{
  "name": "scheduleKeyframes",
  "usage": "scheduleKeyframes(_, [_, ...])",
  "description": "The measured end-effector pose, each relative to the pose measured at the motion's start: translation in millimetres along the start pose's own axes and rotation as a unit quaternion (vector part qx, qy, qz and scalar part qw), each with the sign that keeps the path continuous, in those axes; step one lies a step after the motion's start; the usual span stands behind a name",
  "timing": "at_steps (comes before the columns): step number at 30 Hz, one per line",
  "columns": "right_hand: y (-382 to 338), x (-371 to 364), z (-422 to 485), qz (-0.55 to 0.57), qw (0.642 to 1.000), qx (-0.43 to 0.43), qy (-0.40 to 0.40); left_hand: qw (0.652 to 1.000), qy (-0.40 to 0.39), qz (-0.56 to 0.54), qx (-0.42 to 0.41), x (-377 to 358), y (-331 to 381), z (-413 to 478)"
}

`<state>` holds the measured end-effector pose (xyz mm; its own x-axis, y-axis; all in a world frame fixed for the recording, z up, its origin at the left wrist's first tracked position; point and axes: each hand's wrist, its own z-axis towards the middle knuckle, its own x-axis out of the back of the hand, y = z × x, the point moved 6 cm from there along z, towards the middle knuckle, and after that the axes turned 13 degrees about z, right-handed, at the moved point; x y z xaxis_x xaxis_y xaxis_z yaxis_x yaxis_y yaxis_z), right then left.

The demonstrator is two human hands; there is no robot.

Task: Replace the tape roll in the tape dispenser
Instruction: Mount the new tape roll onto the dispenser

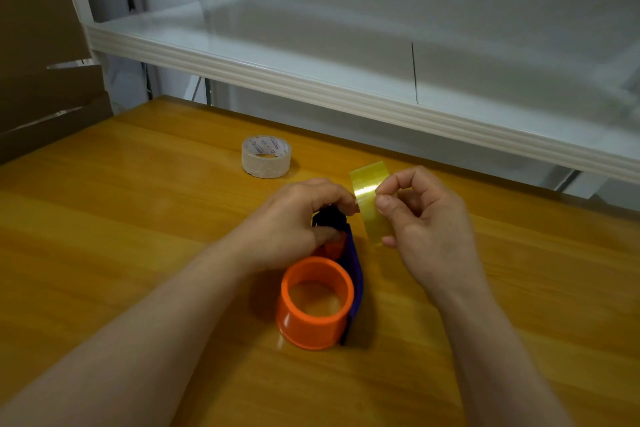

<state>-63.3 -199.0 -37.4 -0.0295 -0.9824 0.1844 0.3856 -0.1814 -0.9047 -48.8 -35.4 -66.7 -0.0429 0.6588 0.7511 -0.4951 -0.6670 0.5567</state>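
The tape dispenser (351, 263) lies on its side on the wooden table (138, 218); it has a dark blue frame and an orange hub (317, 308) with no roll on it. My left hand (294, 225) grips the dispenser's front end, over its black part. My right hand (422, 218) pinches a loose strip of yellowish clear tape (367, 198) between thumb and forefinger, just right of the dispenser's head. A clear tape roll (266, 156) with a printed core lies flat farther back on the table, apart from both hands.
A white shelf (346, 87) juts out over the far edge of the table. Brown cardboard (45, 62) stands at the back left.
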Motion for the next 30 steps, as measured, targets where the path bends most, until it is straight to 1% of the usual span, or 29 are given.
scheduleKeyframes(3, [-1, 3, 0, 0.0, 1.0, 0.001, 0.004, 0.999, -0.014, -0.026, 0.035, 1, 0, -1])
scheduleKeyframes(5, [-2, 4, 0, -0.003, 1.0, 0.001, 0.006, 0.996, -0.024, -0.011, 0.085, 11, 0, -4])
scheduleKeyframes(6, [-2, 6, 0, -0.001, 1.0, 0.001, 0.009, 0.992, -0.043, 0.001, 0.116, 17, -1, -6])
scheduleKeyframes(7, [-2, 7, 0, 0.001, 1.0, 0.0, 0.012, 0.986, -0.081, 0.012, 0.147, 20, -3, -10])
scheduleKeyframes(9, [-3, 8, 1, 0.005, 1.0, -0.001, 0.014, 0.962, -0.185, 0.049, 0.194, 21, -5, -20])
scheduleKeyframes(11, [-5, 9, 1, 0.014, 1.0, 0.0, 0.016, 0.94, -0.251, 0.11, 0.203, 19, -3, -27])
scheduleKeyframes(14, [-10, 10, 0, 0.045, 0.999, 0.01, 0.028, 0.933, -0.274, 0.152, 0.178, 14, 7, -28])
scheduleKeyframes(15, [-12, 10, 0, 0.07, 0.997, 0.013, 0.031, 0.932, -0.28, 0.158, 0.168, 12, 10, -28])
scheduleKeyframes(17, [-14, 8, -1, 0.175, 0.984, 0.004, 0.03, 0.93, -0.286, 0.167, 0.16, 9, 12, -28])
scheduleKeyframes(19, [-15, -2, -4, 0.297, 0.955, -0.028, 0.005, 0.932, -0.278, 0.161, 0.165, 7, 10, -26])
scheduleKeyframes(20, [-14, -8, -6, 0.329, 0.943, -0.045, -0.014, 0.935, -0.271, 0.156, 0.168, 6, 8, -25])
scheduleKeyframes(22, [-12, -14, -8, 0.324, 0.943, -0.066, -0.04, 0.938, -0.259, 0.149, 0.173, 6, 4, -22])
scheduleKeyframes(26, [-13, 2, -3, 0.284, 0.955, -0.079, -0.038, 0.954, -0.192, 0.119, 0.197, 11, -11, -16])
scheduleKeyframes(28, [-16, 11, -1, 0.257, 0.963, -0.07, -0.039, 0.962, -0.163, 0.101, 0.193, 12, -14, -13])
scheduleKeyframes(30, [-19, 16, -1, 0.235, 0.97, -0.055, -0.039, 0.966, -0.157, 0.09, 0.185, 10, -15, -12])
